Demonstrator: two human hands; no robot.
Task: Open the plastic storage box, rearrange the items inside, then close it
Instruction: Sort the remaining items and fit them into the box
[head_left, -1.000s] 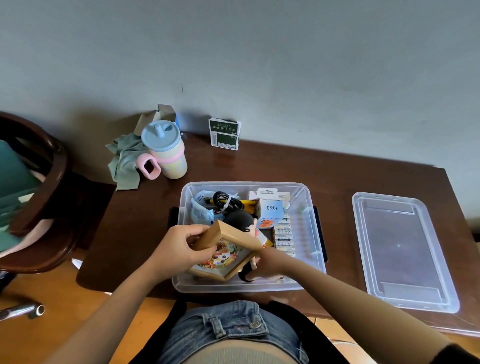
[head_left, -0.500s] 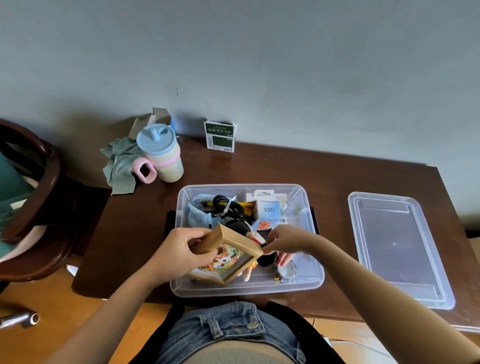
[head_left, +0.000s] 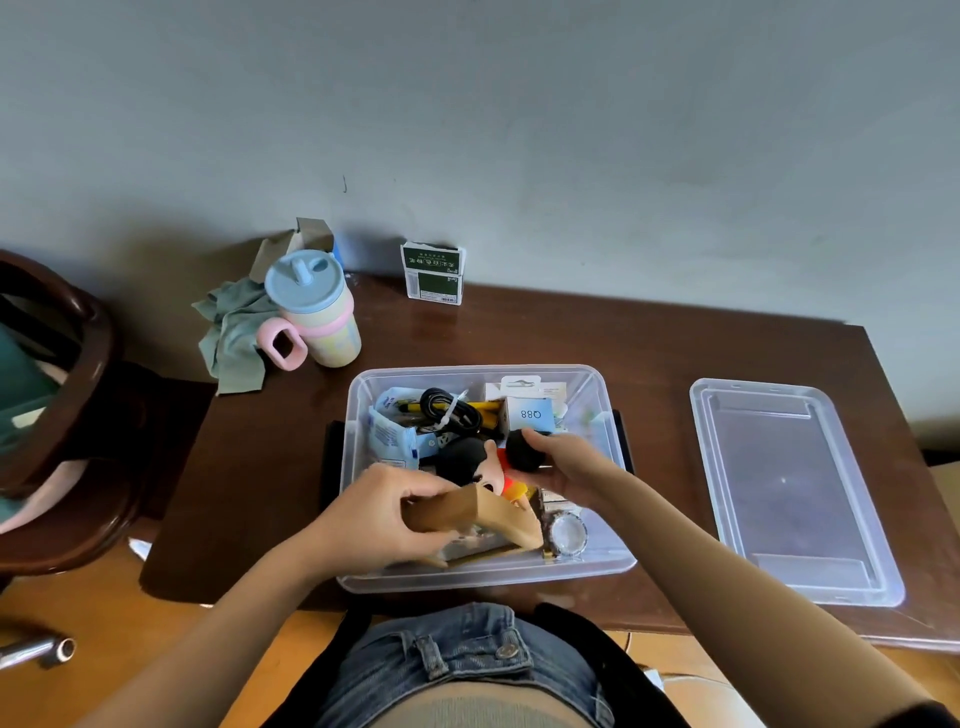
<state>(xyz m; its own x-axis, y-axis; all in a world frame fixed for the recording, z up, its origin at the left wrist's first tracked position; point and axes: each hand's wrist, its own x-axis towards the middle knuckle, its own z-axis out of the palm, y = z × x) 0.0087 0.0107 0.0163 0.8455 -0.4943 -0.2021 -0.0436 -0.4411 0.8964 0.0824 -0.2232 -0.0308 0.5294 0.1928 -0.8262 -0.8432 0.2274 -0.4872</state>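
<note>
Clear box set open on counter, items packed inside. Wooden frame gripped by left hand, fingers curled round its edge, low over box front. Black ball held in right hand above box middle. Lid laid flat on counter, right of box.

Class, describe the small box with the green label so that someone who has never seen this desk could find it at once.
Start at the dark wooden desk and follow its back edge along the grey wall. There, behind the clear storage box and right of the pastel cup, stands the small box with the green label. It alone stands upright against the wall, white with dark green panels.
</note>
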